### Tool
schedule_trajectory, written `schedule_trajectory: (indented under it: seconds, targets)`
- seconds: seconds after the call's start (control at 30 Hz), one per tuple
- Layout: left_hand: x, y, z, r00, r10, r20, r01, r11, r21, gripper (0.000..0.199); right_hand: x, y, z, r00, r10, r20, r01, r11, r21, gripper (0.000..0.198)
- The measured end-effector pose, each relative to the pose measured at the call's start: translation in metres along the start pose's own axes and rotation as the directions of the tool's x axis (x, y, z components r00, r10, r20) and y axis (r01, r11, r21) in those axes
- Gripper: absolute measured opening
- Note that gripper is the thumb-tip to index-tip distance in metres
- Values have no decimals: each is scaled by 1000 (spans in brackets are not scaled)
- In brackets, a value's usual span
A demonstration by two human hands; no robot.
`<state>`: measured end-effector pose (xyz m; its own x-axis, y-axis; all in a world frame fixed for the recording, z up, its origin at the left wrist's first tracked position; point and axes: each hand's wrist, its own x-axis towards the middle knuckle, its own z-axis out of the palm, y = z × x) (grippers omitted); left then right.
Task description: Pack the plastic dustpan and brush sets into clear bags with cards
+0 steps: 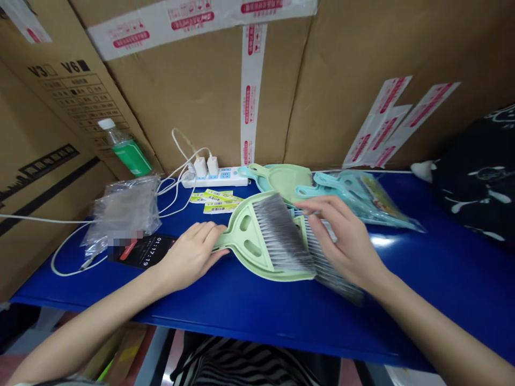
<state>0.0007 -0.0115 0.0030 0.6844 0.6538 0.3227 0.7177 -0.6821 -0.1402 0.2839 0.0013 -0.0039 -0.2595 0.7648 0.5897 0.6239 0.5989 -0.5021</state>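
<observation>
My left hand [193, 254] is closed around the handle end of a light green dustpan [292, 276], left of centre. A green hand brush [253, 236] with grey bristles lies in the pan, its bristles pointing right. Whether the brush handle is also in my left grip is hidden. My right hand [348, 244] is open, fingers stretched out and slightly curved, over a second grey-bristled brush [338, 279] on the table. That brush is partly covered by the pan and my hand; whether my fingers touch it I cannot tell.
Behind are a green dustpan [292, 179] and blue dustpan sets [358, 201] in clear plastic. Yellow labels [219, 201], a power strip [233, 177] with cables, plastic bags [124, 206], a phone [140, 252] and a bottle [129, 150] stand left. Cardboard boxes [193, 91] wall the back.
</observation>
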Motion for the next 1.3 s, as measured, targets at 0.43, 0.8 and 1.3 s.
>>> schedule_trajectory:
  seconds: [0.43, 0.8, 1.3]
  targets:
    - [26, 15, -1, 994, 107, 14, -108, 990, 95, 37, -18, -30, 17, 931, -184, 317, 235, 963, -130, 15]
    - [69, -10, -11, 991, 110, 82, -113, 993, 34, 30, -18, -27, -3, 958, -259, 126, 287, 827, -483, 18]
    - [169, -91, 12, 973, 81, 218, -88, 996, 20, 38, -27, -19, 14, 930, -159, 330, 326, 771, -547, 24]
